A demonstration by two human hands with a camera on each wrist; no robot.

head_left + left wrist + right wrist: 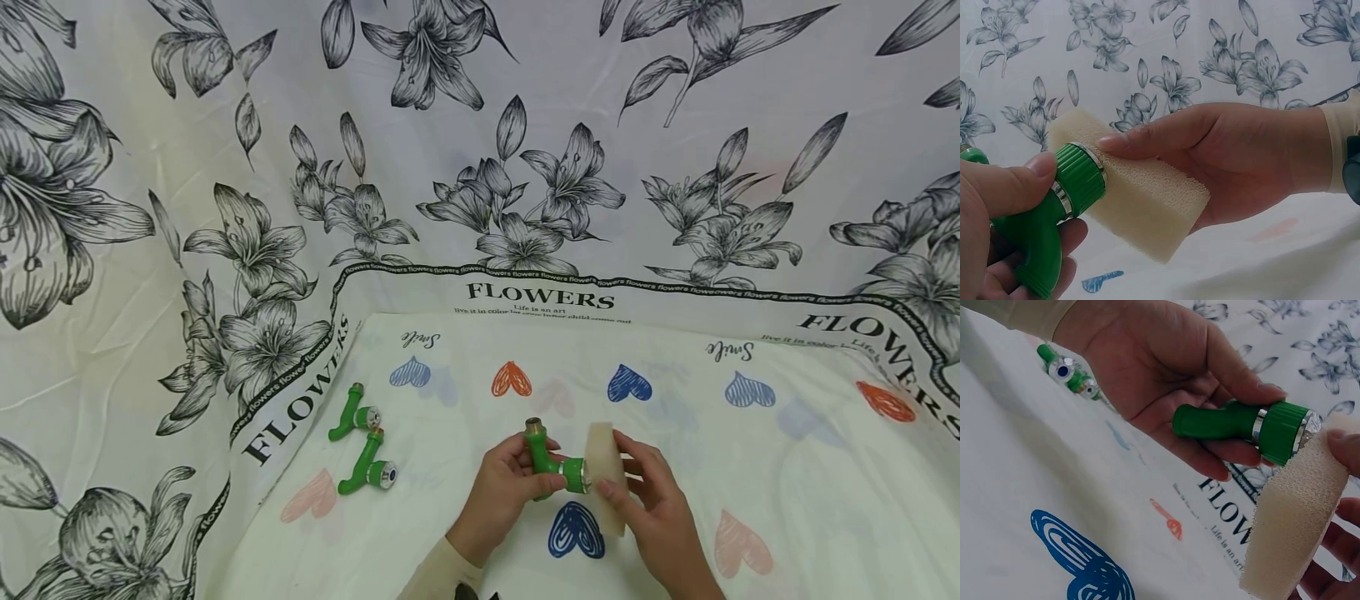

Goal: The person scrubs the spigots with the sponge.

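Observation:
My left hand (504, 485) grips a green tap (542, 454) with a brass threaded end, a ribbed green knob and silver rings. Its thumb lies along the body by the knob. A cream sponge block (602, 475) is pinched between the thumb and fingers of my right hand (660, 508). In the left wrist view the sponge (1147, 194) presses against the end of the tap's knob (1082, 175). The right wrist view shows the sponge (1297, 506) covering part of the knob's silver face. Both hands are held up over the table.
Two more green taps lie at the left of the table, one tap (351, 412) behind the other tap (367, 467). A white cloth (450, 550) printed with hearts covers the table. Flower-patterned curtain (525, 192) hangs around the back and left side.

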